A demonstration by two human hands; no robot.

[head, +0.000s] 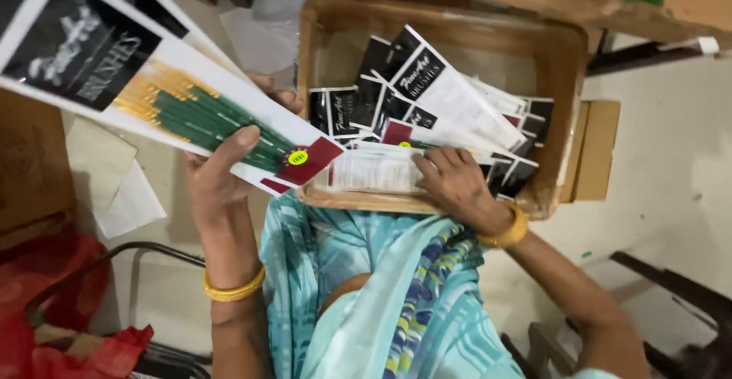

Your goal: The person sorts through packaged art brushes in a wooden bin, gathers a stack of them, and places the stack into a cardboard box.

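From the head camera, my left hand (217, 169) is clamped on a fanned stack of brush packs (164, 93), thumb across the green handles, held up off the left edge of the cardboard box (568, 66) on my lap. My right hand (456, 181) lies flat, fingers spread and gripping nothing, on a white pack (374, 171) at the box's near edge, atop the heap of packs (435, 93) inside.

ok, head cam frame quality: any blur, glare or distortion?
Head view: the brush pack in the left hand is soft at its near upper-left end and stretched by the wide lens; right hand and packs in the wooden box fairly sharp; lighting even, no harsh glare.
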